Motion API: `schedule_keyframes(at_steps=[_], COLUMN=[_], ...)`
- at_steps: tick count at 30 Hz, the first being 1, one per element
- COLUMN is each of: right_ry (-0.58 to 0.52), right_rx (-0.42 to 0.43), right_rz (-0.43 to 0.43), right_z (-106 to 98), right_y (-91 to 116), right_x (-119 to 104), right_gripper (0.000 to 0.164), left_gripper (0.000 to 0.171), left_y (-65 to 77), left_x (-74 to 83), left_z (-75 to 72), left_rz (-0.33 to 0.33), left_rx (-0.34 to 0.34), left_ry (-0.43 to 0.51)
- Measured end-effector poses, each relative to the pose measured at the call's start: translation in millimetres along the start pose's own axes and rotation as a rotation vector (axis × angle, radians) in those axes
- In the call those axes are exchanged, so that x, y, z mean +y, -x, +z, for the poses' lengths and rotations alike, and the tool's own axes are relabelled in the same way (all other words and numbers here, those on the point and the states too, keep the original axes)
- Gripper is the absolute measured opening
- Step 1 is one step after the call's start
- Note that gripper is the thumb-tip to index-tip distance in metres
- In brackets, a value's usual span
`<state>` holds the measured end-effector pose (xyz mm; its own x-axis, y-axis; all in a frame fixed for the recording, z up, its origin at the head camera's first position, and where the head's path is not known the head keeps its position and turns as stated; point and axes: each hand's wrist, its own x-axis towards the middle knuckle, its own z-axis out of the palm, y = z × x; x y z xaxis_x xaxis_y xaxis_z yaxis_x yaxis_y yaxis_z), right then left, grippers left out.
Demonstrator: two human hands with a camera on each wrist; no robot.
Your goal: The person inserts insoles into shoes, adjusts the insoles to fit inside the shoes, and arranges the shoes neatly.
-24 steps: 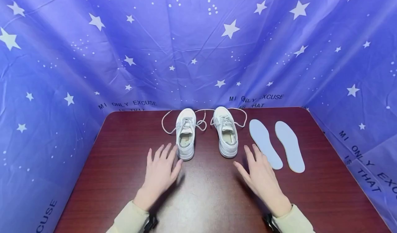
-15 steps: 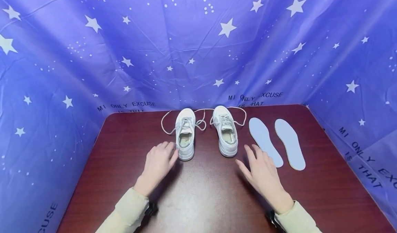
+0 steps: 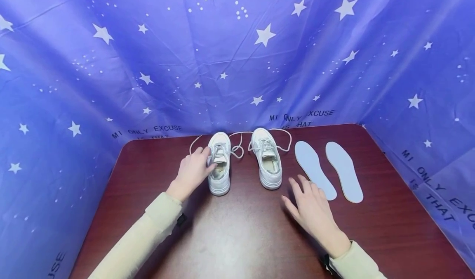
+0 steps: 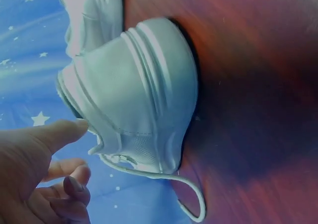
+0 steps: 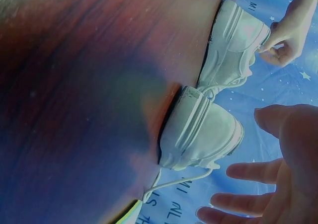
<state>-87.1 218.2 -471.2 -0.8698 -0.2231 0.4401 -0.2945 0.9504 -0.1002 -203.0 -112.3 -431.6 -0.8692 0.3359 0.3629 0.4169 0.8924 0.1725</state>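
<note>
A pair of white lace-up sneakers stands on the table with the heels toward me. My left hand (image 3: 191,169) is over the outer side of the left sneaker (image 3: 219,186), its thumb by the shoe's opening. In the left wrist view, the thumb (image 4: 64,133) lies near the collar and the other fingers bend loosely; no grip shows. To the right stands the other sneaker (image 3: 270,180). My right hand (image 3: 313,209) hovers between it and the near white insole (image 3: 315,167), fingers spread and holding nothing, as the right wrist view of that hand (image 5: 293,169) confirms.
A second white insole (image 3: 344,171) lies farther right, beside the first. Loose laces (image 3: 287,140) trail around both sneakers. The reddish-brown table (image 3: 237,237) ends at a blue star-printed curtain (image 3: 208,64) at the back and sides.
My left hand has moved forward and up from beside the left sneaker's heel to its opening, its fingers bending more. The right hand barely shifts. The head view has turned slightly.
</note>
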Motion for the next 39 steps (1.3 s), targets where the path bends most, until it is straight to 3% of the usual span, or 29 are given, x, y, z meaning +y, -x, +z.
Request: schedule_keyframes(at_steps=[7,16,21,28,39], right_ry=[0.001,0.003,0.004,0.001,0.011], right_rx=[0.009,0.013,0.022,0.03,0.009], right_rz=[-0.017,-0.036,-0.043,-0.052,-0.036], right_z=[3,2,2,3,4], right_y=[4,1,0,1,5], right_x=[-4,-1,1,1,2], right_gripper=[0.053,0.047,0.046,0.044,0.043], left_gripper=[0.051,0.034,0.026,0.016,0.024], left_y=[-9.1,-18.7,-22.7,-27.5,-34.4], left_x=[0.4,-2.6,-3.4,-4.9,-13.6], left_z=[13.9,22.5,21.4,16.0,16.0], left_rz=[0.01,0.029,0.035,0.008,0.076], left_rx=[-0.101,-0.032,-0.039,-0.063,-0.035], left_ry=[-0.068,-0.057,-0.039,0.062,0.117])
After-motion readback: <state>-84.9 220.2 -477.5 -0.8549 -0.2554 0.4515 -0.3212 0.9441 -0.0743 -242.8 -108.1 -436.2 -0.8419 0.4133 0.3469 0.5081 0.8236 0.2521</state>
